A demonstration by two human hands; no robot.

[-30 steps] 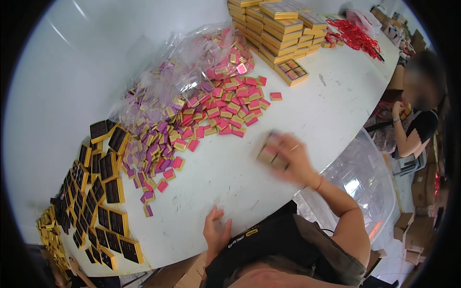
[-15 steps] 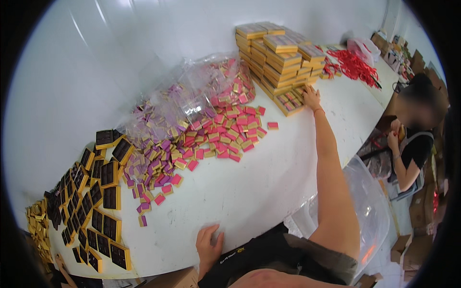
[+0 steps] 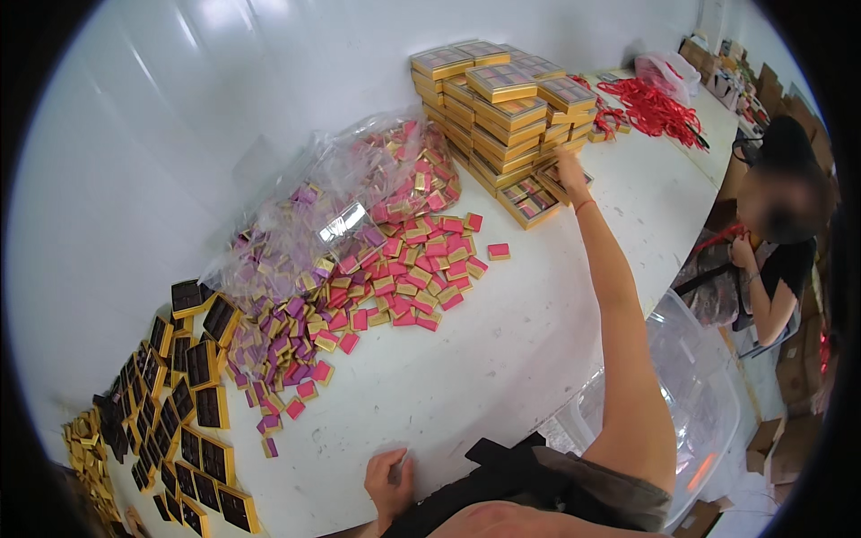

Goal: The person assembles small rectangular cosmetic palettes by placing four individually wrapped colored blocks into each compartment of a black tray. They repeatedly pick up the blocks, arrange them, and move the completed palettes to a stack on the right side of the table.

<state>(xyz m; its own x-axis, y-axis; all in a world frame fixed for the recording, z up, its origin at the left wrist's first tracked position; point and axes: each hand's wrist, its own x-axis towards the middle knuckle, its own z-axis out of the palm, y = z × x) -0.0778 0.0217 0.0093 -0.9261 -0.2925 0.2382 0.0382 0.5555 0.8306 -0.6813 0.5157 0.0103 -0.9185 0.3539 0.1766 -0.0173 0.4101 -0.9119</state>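
At the front of a stack of gold-edged boxes [image 3: 508, 114], my right hand [image 3: 571, 177] is at the far end of my outstretched arm. It is closed on the edge of a low gold box [image 3: 550, 179], though the fingers are partly hidden. Beside that one lies another gold box [image 3: 528, 204], with small coloured pieces showing in its top. My left hand [image 3: 388, 484] rests by the near table edge with its fingers loosely bent and the thumb apart, holding nothing.
Small pink, purple and gold wrapped pieces [image 3: 421, 273] are heaped mid-table, partly under clear plastic [image 3: 305, 229]. Dark trays with gold edges [image 3: 212, 408] spread on the left. Red ribbons [image 3: 659, 112] lie far right. A person [image 3: 776, 278] sits beyond a clear plastic bin [image 3: 700, 394].
My right hand has shifted against the front box, which now stands apart from its neighbour. My left fingers have curled in more. The whole view has tilted slightly.
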